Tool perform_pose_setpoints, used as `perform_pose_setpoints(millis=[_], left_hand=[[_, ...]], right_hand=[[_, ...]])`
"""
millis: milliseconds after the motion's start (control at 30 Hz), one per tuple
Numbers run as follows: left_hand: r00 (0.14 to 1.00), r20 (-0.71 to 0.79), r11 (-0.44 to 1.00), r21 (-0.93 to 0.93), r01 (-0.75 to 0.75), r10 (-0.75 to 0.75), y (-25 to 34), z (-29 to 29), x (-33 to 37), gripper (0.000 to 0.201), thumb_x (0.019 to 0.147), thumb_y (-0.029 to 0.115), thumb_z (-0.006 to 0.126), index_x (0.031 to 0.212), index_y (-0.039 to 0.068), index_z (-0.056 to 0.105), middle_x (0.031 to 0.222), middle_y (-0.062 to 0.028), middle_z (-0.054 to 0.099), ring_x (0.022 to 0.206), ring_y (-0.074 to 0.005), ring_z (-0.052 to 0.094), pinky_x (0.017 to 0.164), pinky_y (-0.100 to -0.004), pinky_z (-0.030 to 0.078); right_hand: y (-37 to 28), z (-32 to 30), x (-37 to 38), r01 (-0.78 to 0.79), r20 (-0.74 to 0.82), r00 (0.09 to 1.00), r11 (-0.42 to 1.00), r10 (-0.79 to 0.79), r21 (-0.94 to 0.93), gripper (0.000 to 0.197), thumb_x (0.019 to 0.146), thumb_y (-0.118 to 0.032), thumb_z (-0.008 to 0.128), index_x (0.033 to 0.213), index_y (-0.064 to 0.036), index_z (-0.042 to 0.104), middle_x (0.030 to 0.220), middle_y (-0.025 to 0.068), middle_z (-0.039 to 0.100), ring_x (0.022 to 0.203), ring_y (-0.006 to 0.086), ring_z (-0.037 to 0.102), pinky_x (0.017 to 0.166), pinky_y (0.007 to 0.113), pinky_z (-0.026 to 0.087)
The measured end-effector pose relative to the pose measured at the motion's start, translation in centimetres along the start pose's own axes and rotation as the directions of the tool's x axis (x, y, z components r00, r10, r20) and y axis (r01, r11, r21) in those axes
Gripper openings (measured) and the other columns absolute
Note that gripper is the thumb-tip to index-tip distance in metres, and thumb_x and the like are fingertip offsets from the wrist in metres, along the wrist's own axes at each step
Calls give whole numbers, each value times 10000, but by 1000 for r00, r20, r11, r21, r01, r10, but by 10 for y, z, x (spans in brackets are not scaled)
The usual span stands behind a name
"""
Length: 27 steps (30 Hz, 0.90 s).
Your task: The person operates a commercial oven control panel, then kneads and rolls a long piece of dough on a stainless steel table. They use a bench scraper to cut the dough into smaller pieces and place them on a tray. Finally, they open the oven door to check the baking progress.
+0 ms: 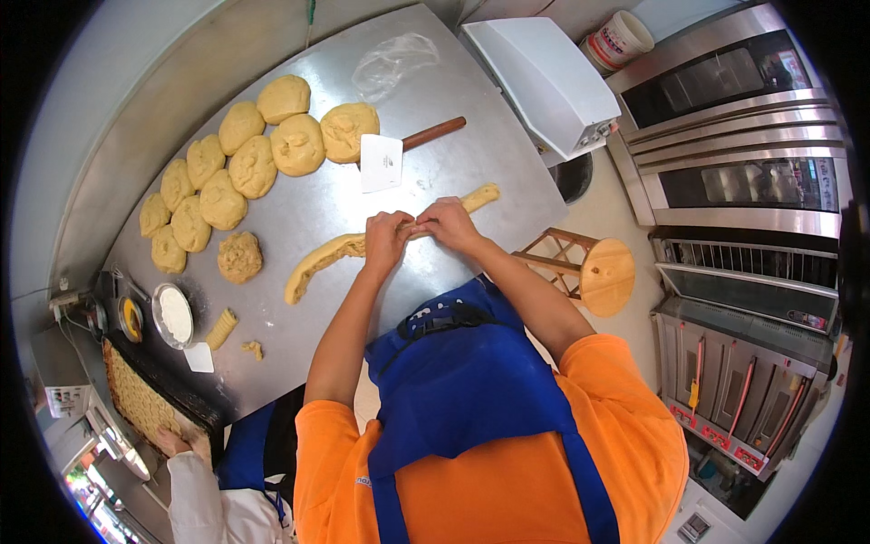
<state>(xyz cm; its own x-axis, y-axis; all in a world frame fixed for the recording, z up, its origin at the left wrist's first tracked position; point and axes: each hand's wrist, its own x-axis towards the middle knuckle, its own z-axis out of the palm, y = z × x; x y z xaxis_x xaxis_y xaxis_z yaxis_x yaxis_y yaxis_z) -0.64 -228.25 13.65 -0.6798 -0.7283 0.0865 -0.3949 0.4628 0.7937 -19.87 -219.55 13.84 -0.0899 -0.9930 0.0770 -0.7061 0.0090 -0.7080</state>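
Note:
A long yellow rope of dough [328, 253] runs across the steel table, curving down at its left end. An open groove shows along its left stretch. My left hand [388, 239] is closed on the middle of the rope, fingertips pinching its edge. Right beside it, my right hand [449, 224] pinches the dough too, and the two hands nearly touch. My fingers hide the dough between them. Beyond my hands lie a white scraper [381, 163] and a brown rolling pin [435, 133], the scraper covering part of the pin.
Several round dough pieces [296, 145] fill the table's far left, with a rougher lump [239, 257] nearer. A flour bowl [173, 315], a ridged dough piece [221, 329] and a second scraper [198, 357] sit lower left. A co-worker's hand [173, 442] touches a filled tray [136, 385]. A stool [606, 277] stands right.

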Motion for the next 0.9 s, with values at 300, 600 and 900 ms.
perform_pose_setpoints(millis=[300, 600, 900], left_hand=[[979, -190, 992, 112, -55, 75, 7, 3, -37, 265, 858, 200, 861, 1070, 74, 765, 1109, -111, 747, 1139, -315, 672, 1221, -557, 349], [988, -6, 944, 296, -147, 156, -27, -32, -32, 274, 852, 170, 853, 1090, 92, 742, 1220, -87, 766, 1137, -306, 678, 1163, -536, 416], [1000, -9, 995, 96, 5, -4, -28, -31, -20, 139, 872, 140, 848, 996, 98, 803, 994, -55, 802, 987, -281, 705, 1061, -489, 452]], right_hand=[[-5, 2, -3, 64, 43, 997, 996, -62, -67, 154, 883, -198, 806, 987, -92, 843, 961, 59, 781, 1030, 295, 686, 963, 452, 474], [-19, 15, -3, 89, 9, 996, 995, -89, 47, 243, 892, -222, 806, 1076, -66, 838, 1018, 95, 799, 1010, 316, 687, 956, 444, 502], [-26, 25, 10, 38, -19, 999, 997, -37, 67, 196, 875, -223, 821, 1025, -101, 852, 906, 108, 783, 935, 329, 694, 888, 466, 524]])
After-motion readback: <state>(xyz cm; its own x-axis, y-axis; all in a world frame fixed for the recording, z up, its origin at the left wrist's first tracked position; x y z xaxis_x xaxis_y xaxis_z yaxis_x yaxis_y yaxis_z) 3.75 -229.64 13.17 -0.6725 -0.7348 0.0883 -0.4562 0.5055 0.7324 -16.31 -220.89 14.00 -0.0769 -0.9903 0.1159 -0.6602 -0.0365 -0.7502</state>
